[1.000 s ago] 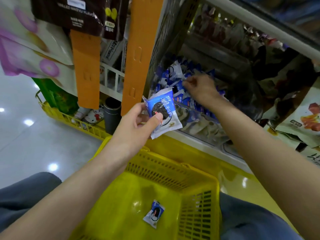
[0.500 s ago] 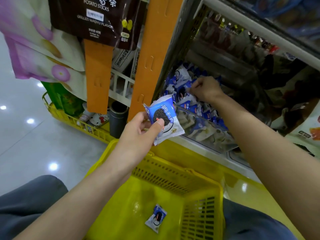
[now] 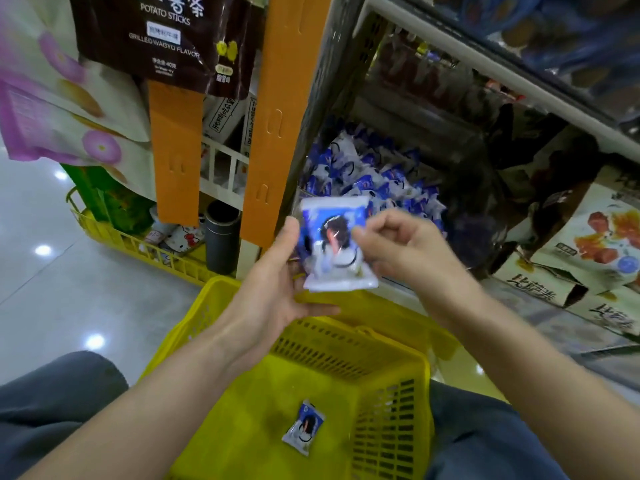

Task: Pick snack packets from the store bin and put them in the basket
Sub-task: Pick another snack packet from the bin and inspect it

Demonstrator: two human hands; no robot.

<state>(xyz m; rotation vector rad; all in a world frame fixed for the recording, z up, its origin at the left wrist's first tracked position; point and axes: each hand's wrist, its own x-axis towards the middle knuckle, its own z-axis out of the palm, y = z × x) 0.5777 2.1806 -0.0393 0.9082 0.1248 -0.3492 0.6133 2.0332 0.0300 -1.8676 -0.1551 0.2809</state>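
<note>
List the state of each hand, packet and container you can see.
Left hand: fingers straight, supporting the held packet
Right hand: pinching the held packet
Basket: holds one loose packet, lying flat
Store bin: heaped with packets

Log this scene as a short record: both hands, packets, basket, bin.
left hand: behind the held packet, thumb at its left edge; grip blurred
right hand: pinches the held packet's right side
held packet: blue and white, up between bin and basket; one or two, too blurred to tell
basket: yellow, below the hands
loose packet: lies alone on the basket floor
bin: dark mesh wall, holds a pile of blue and white packets
</note>
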